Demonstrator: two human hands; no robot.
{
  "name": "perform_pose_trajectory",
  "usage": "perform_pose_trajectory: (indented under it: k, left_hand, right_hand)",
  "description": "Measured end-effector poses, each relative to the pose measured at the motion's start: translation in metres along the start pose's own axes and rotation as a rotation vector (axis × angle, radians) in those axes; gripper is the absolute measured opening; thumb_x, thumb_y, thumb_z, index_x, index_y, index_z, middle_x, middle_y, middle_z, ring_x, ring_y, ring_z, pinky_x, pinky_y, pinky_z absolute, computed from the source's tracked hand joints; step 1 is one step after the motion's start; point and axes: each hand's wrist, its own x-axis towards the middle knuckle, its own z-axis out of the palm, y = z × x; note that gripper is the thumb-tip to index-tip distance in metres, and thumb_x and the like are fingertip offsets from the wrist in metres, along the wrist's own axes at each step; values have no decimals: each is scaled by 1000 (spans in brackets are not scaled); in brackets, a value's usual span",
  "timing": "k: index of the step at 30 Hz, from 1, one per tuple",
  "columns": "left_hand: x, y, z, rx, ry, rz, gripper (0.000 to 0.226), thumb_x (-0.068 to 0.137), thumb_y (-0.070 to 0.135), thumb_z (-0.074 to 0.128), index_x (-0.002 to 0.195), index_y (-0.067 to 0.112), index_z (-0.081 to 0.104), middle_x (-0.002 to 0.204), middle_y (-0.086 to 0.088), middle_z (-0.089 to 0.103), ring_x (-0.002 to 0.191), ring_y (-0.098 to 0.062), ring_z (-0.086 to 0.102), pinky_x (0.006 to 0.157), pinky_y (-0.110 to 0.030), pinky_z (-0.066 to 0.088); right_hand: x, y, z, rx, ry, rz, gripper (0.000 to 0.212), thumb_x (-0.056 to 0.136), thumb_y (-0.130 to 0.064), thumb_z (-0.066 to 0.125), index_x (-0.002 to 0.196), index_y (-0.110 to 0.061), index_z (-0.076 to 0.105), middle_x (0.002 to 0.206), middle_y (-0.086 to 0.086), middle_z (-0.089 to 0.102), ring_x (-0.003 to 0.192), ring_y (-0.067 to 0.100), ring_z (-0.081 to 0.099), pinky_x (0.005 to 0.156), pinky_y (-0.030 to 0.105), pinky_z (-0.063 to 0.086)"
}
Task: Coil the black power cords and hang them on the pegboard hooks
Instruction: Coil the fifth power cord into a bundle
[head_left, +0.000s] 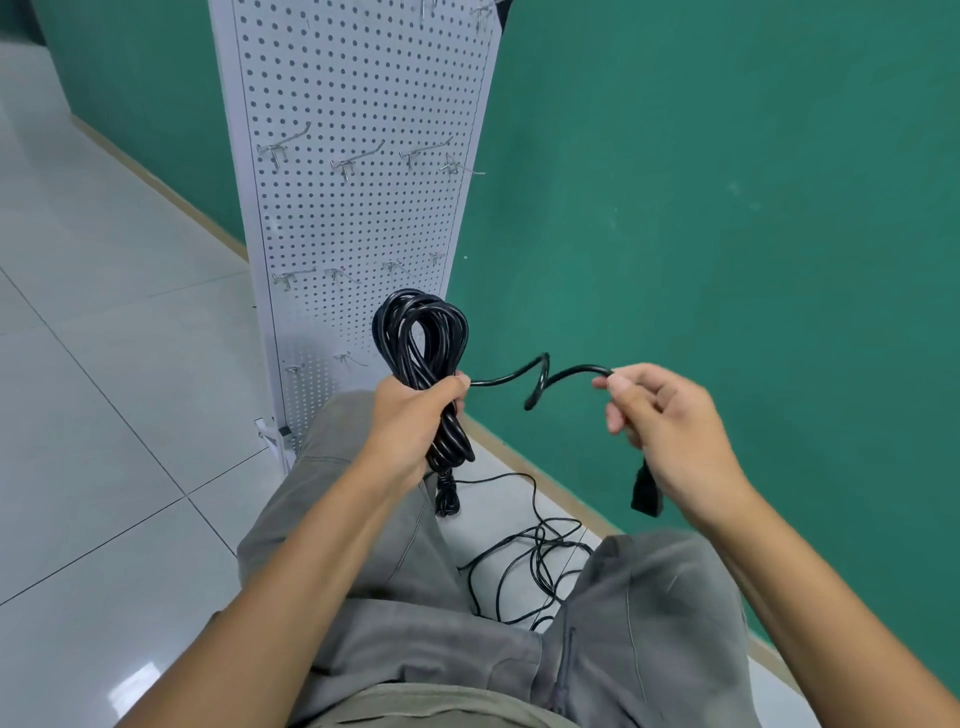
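Your left hand (410, 421) fingers wrapped around the coiled black cord (423, 353), your right hand (660, 421) fingertips pinching its free end, white pegboard (363, 78) behind

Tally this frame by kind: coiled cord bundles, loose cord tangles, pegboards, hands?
Black coiled power cord bundle: 1
Loose thin black cord tangle on floor: 1
White perforated pegboard: 1
Bare hands, left hand, right hand: 2
Total: 5

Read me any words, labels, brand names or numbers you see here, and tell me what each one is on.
None can be read.
Coiled black cord: no print shows.
Connector below the right hand: too blurred to tell.
White pegboard: only holes and bare hooks.
Green wall: no sign.
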Motion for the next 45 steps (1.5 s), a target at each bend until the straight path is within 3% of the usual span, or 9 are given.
perform_pose_trajectory:
  k: [4, 11, 13, 16, 19, 26, 32, 37, 45]
  left_hand:
    - [10, 3, -14, 9, 95, -20, 16, 86, 2, 70, 71, 3, 65, 68, -14, 57, 66, -23, 53, 64, -35, 44]
    - [11, 6, -19, -43, 68, -16, 7, 89, 1, 69, 82, 3, 68, 73, -14, 58, 78, -27, 56, 70, -37, 47]
    - [8, 8, -15, -53, 22, -5, 5, 91, 2, 68, 86, 4, 68, 78, -14, 57, 80, -27, 57, 72, -38, 49]
    - [3, 14, -8, -76, -34, 6, 6, 93, 3, 69, 87, 5, 67, 76, -11, 58, 77, -25, 59, 74, -38, 50]
    - [-3, 17, -2, -79, -78, 26, 4, 93, 2, 69, 90, 4, 68, 73, -7, 60, 72, -22, 60, 76, -38, 51]
    - [-3, 21, -4, -51, -176, 60, 5, 94, 1, 68, 94, 6, 68, 76, -4, 61, 76, -23, 60, 79, -38, 52]
    - [-4, 24, -6, -149, -317, 3, 7, 95, 3, 67, 100, 0, 65, 75, -7, 58, 73, -22, 59, 85, -36, 59]
    - [-12, 32, -5, -78, -610, 12, 26, 84, 8, 66, 109, -1, 66, 72, -9, 57, 71, -22, 59, 78, -33, 57]
    - [-20, 34, 8, 321, -862, -7, 26, 77, 12, 76, 95, -3, 64, 76, -15, 58, 73, -23, 59, 80, -38, 51]
  right_hand:
    - [21, 20, -38, -166, 277, 18, 18, 105, -21, 53, 89, -21, 61, 70, -2, 72, 54, 22, 35, 49, 30, 30]
    - [33, 54, -51, -401, 191, 150, 12, 105, -19, 52, 95, -14, 56, 83, -3, 76, 54, 19, 49, 44, 19, 38]
    - [37, 61, -46, -456, 124, 176, 14, 105, -19, 53, 93, -16, 61, 91, 0, 77, 61, 17, 59, 56, 16, 45]
    - [37, 64, -28, -471, -130, 145, 20, 105, -24, 53, 100, -18, 71, 106, -2, 75, 98, 15, 68, 100, 36, 50]
    - [30, 49, 8, -141, -285, 178, 38, 110, -38, 39, 119, -19, 70, 118, -8, 74, 116, 7, 65, 110, 31, 44]
    - [29, 17, 62, 90, -237, 118, 22, 98, -25, 68, 119, -25, 65, 109, -4, 64, 93, 18, 72, 95, 30, 53]
    - [39, -1, 54, -167, -93, -100, 14, 96, -16, 68, 88, -26, 71, 76, -11, 66, 58, -1, 51, 62, 15, 39]
    - [51, -18, 16, -17, -304, 44, 15, 92, -11, 73, 77, -11, 71, 61, 0, 66, 43, 8, 29, 43, 19, 24]
    - [69, -19, -32, -329, -486, 141, 36, 98, -37, 64, 70, -16, 72, 48, 5, 44, 45, 14, 29, 44, 18, 25]
